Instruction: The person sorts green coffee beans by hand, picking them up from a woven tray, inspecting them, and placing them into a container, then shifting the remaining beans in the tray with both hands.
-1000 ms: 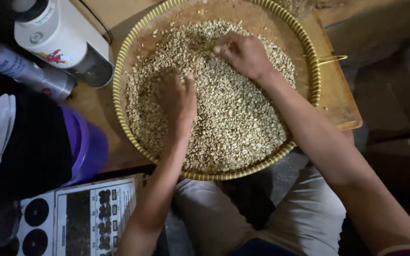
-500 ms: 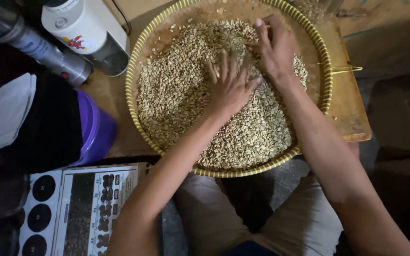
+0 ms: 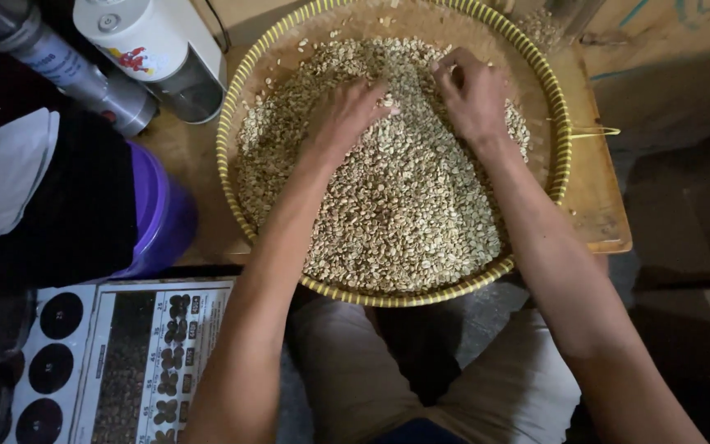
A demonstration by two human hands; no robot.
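Fingers of your left hand (image 3: 345, 111) lie spread on the pale beans (image 3: 396, 205) heaped in the yellow-rimmed woven tray (image 3: 556, 107), your right hand (image 3: 472, 92) curls loosely into them, gripping nothing visible, while a bean-picture chart (image 3: 137, 362) lies lower left beside a purple tub (image 3: 162, 215).

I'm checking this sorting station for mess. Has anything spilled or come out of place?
Nothing stands out. The pale beans lie heaped inside the round woven tray; only a few loose ones sit on its bare far edge, still inside the rim. Both the left hand and right hand rest on the heap. I see no beans on the table.
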